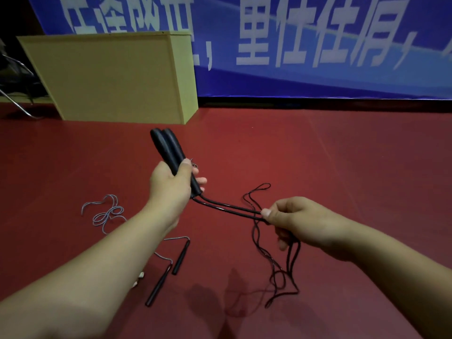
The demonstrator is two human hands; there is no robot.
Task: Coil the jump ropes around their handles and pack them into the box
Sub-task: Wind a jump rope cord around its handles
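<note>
L hand (171,182) grips two black foam-covered jump rope handles (168,148) held side by side, tips pointing up & away. Thin black rope (230,206) runs from handle bottoms as two parallel strands to R hand (298,221), which pinches them betw thumb & fingers; rest hangs in loose loops to red floor (342,155). Second rope on floor under L forearm: two slim black handles (181,256) w/ grey cord (107,214), tangled. Tan cardboard box (110,74) stands at back left, before blue banner w/ white characters (318,40).

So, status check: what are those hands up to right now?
Left hand grips both black handles. Right hand pinches black rope. Grey rope waits on floor. Box unobstructed.
</note>
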